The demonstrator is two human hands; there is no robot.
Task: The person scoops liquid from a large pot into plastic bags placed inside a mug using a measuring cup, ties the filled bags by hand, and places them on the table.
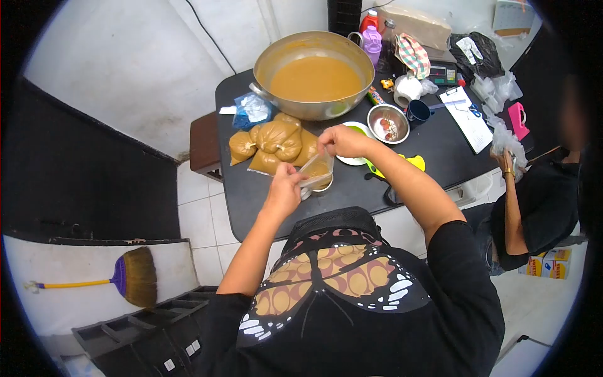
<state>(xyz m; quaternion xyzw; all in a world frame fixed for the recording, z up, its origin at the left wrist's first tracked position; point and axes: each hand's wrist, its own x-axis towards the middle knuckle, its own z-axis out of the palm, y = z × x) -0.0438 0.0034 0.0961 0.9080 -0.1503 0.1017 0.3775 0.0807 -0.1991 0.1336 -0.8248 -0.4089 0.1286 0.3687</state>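
Note:
My left hand [286, 187] pinches one side of the rim of a clear plastic bag [316, 164]. The opposite side of the rim is gripped by my right hand [345, 141], so the bag's mouth is stretched between them. Some brown sauce shows low in the bag, which sits in a small round container [324, 188] near the table's front edge. Just left of it lie several knotted bags of brown sauce [277, 141]. Behind them stands a big metal pot [317, 110], partly filled with similar brown sauce [316, 78].
On the dark table [251, 204] are a steel bowl [388, 124], a white plate [352, 161], a yellow-green utensil [411, 163], a dark mug [418, 112], a clipboard [466, 119] and a scale [443, 73]. Another person [534, 207] at the right handles clear plastic bags [512, 147].

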